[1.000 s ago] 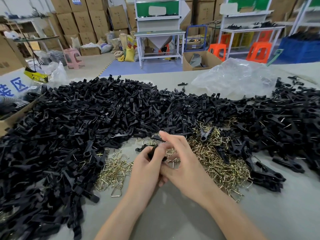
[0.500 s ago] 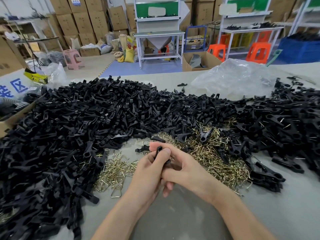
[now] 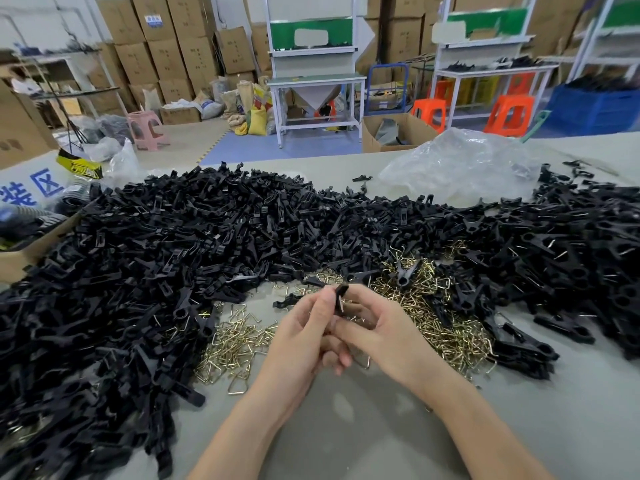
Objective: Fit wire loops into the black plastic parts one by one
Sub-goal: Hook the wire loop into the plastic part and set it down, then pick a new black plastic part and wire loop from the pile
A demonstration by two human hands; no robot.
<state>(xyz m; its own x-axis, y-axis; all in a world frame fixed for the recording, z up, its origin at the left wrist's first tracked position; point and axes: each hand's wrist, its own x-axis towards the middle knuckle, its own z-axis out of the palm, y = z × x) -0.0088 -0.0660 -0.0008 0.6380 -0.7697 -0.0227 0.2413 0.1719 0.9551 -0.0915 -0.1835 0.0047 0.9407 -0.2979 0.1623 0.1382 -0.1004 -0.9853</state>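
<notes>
My left hand [image 3: 298,336] and my right hand [image 3: 384,332] meet over the grey table [image 3: 363,427], fingers pressed together. Between the thumbs stands a small black plastic part [image 3: 341,297], upright, gripped by both hands. A brass wire loop [image 3: 360,362] pokes out below the right fingers. A huge heap of black plastic parts [image 3: 156,258] covers the left and far side. Loose brass wire loops lie in a pile [image 3: 426,313] to the right of the hands and a smaller scatter [image 3: 235,344] to the left.
More black parts [image 3: 571,258] spread along the right. A crumpled clear plastic bag [image 3: 460,164] lies at the table's far edge. A cardboard box [image 3: 20,251] stands at the left edge. Workbenches, stools and stacked cartons fill the room behind.
Both hands have drawn back from the pile toward me. The black part has turned upright between the thumbs, and the right fingers have curled under the left hand.
</notes>
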